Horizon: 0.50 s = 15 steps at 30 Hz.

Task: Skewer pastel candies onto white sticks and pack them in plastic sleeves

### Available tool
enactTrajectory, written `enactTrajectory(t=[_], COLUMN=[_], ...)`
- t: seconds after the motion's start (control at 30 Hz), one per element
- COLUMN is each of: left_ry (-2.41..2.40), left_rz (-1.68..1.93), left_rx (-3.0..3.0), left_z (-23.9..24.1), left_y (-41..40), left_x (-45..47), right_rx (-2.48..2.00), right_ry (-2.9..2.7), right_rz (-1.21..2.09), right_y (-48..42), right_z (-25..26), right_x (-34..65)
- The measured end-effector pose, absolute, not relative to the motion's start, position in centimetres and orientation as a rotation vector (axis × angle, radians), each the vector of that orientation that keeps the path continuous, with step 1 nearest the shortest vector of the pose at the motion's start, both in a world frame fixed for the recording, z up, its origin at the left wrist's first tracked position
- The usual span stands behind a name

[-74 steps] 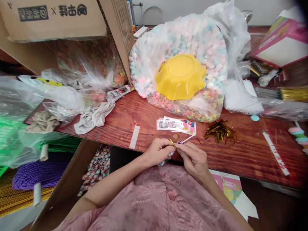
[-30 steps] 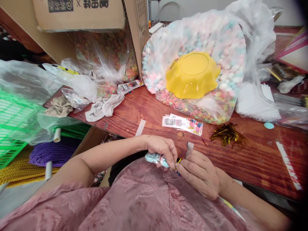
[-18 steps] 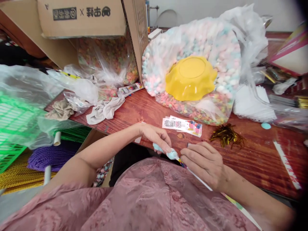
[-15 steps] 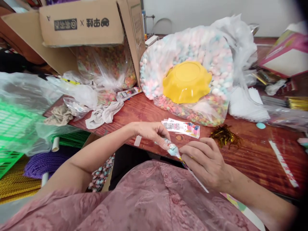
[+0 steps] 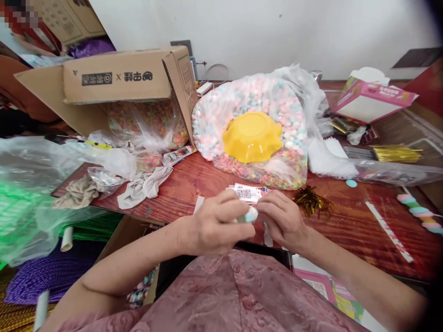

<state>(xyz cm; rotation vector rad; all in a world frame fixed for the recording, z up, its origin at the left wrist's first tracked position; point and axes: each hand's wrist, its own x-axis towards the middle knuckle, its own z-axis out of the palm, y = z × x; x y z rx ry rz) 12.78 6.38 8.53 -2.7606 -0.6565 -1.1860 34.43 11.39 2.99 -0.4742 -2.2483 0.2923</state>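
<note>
My left hand (image 5: 214, 226) is closed around a small packet of pastel candy (image 5: 249, 215), its light blue end showing between my two hands. My right hand (image 5: 282, 219) pinches the packet's other end, fingers pressed together. Both hands are held over the near edge of the red-brown wooden table (image 5: 346, 221). Just beyond my fingers lies a small stack of printed labels (image 5: 247, 191). A heap of gold twist ties (image 5: 309, 200) sits to the right of them.
A big clear bag of pastel candy (image 5: 249, 97) holds an upturned yellow bowl (image 5: 252, 136). A tipped cardboard box (image 5: 114, 87) with another candy bag stands left. Crumpled cloths (image 5: 141, 186), plastic bags, a pink box (image 5: 372, 94) and a candy skewer (image 5: 418, 214) surround them.
My hands have risen from my lap to the table edge and closed together round the candy packet. The camera has tilted up, showing the wall and the pink box.
</note>
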Motion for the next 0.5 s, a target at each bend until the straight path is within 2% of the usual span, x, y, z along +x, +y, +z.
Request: enactTrajectory(t=[0.1, 0.27, 0.4, 0.5], left_ry=[-0.978, -1.228, -1.273, -1.224], left_rz=[-1.549, -1.989, -2.107, -2.031], left_rx=[-2.904, -2.96, -2.966, -2.949], left_z=[8.0, 6.6, 5.6, 5.5], left_y=[6.8, 7.4, 7.8, 7.7], left_x=[11.7, 11.3, 11.2, 11.4], right_rx=[-0.337, -0.202, -0.265, -0.479], right_ry=[-2.278, -2.3, -2.269, -2.185], right_rz=[0.096, 0.37, 0.51, 0.755], right_y=[11.3, 10.8, 10.1, 9.6], right_z=[2.4, 2.6, 2.9, 2.8], right_x=[34.8, 34.9, 34.7, 34.5])
